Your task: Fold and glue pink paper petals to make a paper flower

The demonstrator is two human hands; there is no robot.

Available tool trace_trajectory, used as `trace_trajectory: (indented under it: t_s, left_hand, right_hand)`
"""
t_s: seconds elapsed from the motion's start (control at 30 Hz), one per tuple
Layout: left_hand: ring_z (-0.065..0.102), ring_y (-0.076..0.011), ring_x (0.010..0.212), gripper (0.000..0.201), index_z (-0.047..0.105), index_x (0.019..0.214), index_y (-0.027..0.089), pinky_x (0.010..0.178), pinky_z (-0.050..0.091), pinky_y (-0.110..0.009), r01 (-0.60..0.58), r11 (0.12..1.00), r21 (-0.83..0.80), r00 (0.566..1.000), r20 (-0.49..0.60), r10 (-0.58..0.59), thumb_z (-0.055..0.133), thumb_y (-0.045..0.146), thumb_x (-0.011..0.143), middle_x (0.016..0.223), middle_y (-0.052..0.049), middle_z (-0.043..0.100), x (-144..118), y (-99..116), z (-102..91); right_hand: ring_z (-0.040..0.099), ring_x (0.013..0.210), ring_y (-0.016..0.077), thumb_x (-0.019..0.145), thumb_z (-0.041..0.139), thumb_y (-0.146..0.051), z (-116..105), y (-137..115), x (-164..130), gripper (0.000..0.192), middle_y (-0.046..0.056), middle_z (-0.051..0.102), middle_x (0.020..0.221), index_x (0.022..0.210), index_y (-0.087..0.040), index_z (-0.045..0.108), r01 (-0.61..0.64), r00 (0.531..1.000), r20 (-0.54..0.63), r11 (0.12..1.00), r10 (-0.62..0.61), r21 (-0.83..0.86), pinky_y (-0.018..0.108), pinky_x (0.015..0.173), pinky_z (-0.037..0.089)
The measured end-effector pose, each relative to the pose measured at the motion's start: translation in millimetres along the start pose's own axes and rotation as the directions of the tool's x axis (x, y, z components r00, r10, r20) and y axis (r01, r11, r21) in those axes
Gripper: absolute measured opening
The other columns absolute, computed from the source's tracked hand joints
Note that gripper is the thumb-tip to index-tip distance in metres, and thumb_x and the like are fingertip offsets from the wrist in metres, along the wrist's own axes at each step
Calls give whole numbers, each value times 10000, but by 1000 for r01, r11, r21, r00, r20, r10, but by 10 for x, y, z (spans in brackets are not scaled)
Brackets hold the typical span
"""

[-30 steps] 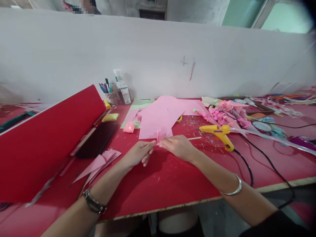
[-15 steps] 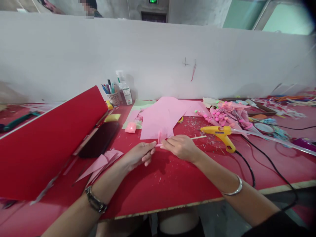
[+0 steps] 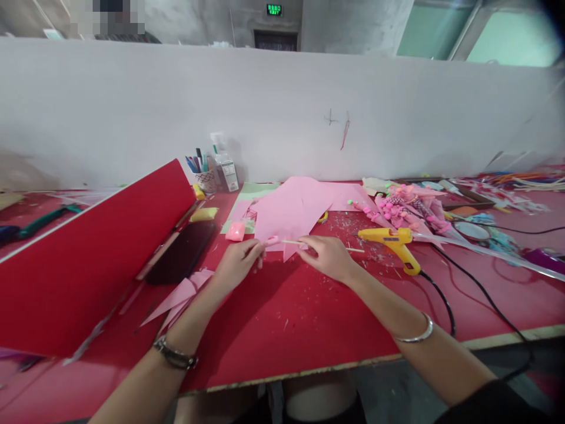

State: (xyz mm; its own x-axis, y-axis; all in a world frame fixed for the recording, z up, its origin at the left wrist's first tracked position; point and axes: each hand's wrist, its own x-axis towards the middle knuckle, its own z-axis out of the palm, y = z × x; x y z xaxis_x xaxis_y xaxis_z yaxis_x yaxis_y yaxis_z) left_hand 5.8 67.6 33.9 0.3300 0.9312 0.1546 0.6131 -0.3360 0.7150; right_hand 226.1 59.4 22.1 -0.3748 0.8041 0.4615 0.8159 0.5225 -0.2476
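Bare forearms; dark beaded bracelet (image 3: 175, 355) on left wrist, thin silver bangle (image 3: 415, 335) on right, black sleeve (image 3: 498, 406) at right elbow.

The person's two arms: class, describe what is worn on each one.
The left hand has a dark banded bracelet or watch at the wrist. The right hand has a plain thin silver bangle on the forearm. Both forearms are bare; a dark sleeve begins near the right elbow.

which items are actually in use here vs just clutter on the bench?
In use:
left hand pinching the small pink paper piece
right hand on the thin white stick

Lying about:
yellow hot-glue gun
large pink paper sheets
patterned cup of pens
red folded board
black phone-like slab
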Motion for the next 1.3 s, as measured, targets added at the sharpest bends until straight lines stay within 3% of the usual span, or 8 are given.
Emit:
trace_trajectory:
  t_s: [0.07, 0.17, 0.37, 0.67, 0.8, 0.87, 1.07, 1.3]
  left_hand:
    - [532, -126, 493, 417, 526, 655, 177, 506, 356, -210, 14, 963, 270, 994, -105, 15, 287, 463, 844, 546, -7, 582, -3, -19, -51]
    - [579, -184, 592, 429, 575, 740, 194, 511, 340, -233, 149, 778, 611, 980, -195, -35, 282, 493, 835, 643, -52, 624, -10, -47, -90]
    - [606, -282, 733, 451, 513, 996, 191, 561, 394, -295, 304, 614, 728, 951, -188, -247, 371, 549, 762, 819, -109, 640, -17, -60, -75]
    - [589, -213, 691, 389, 486, 973, 215, 537, 342, -241, 140, 797, 588, 985, -166, -50, 404, 529, 758, 784, -41, 621, -60, 101, 46]
    - [575, -186, 743, 281, 531, 896, 229, 559, 337, -227, -64, 851, 521, 995, -32, 94, 432, 464, 779, 848, -23, 621, -66, 66, 135]
    - [568, -179, 692, 279, 559, 841, 227, 540, 320, -226, -85, 845, 529, 995, -3, 102, 435, 469, 779, 786, -20, 624, -64, 40, 158]
    - [546, -183, 630, 375, 620, 794, 226, 538, 308, -241, -79, 870, 487, 997, 19, 79, 421, 543, 759, 718, -35, 634, -45, -40, 198]
    - [500, -146, 608, 299, 603, 712, 180, 582, 345, -230, -109, 989, 100, 992, 78, 101, 433, 415, 785, 673, -16, 604, -10, -52, 228]
  right_hand:
    - [598, 687, 156, 807, 430, -353, -4, 37, 10, 272, 21, 660, 775, 981, -213, 584, -134, 991, -32, 991, 134, 0, 233, 581, 382]
    - [576, 628, 152, 787, 440, -351, 12, 74, 27, 245, 13, 623, 672, 906, -199, 590, -258, 964, -66, 966, 258, 16, 232, 564, 380]
    - [536, 943, 193, 739, 517, -359, 162, 81, 80, 451, 71, 532, 1136, 1153, -187, 468, -154, 987, -33, 982, 158, 107, 282, 751, 416]
    - [551, 814, 138, 817, 462, -235, 264, 84, 131, 123, 45, 566, 920, 816, -175, 569, -72, 994, 101, 969, 49, 236, 249, 704, 395]
    - [540, 820, 147, 785, 517, -332, 288, 48, 112, 234, 33, 574, 902, 965, -182, 510, -104, 993, 92, 940, 78, 324, 256, 697, 392]
    - [531, 828, 150, 756, 552, -365, 310, 34, 109, 303, 40, 556, 928, 994, -182, 510, -103, 991, 117, 940, 69, 326, 259, 697, 390]
    - [499, 790, 124, 769, 529, -185, 320, 19, 137, 41, 27, 498, 870, 788, -162, 558, -83, 991, 130, 932, 39, 354, 243, 702, 375]
    - [461, 680, 106, 788, 489, -168, 146, -77, 127, 55, 1, 478, 756, 735, -165, 504, -7, 1000, 26, 875, -6, 484, 209, 612, 362]
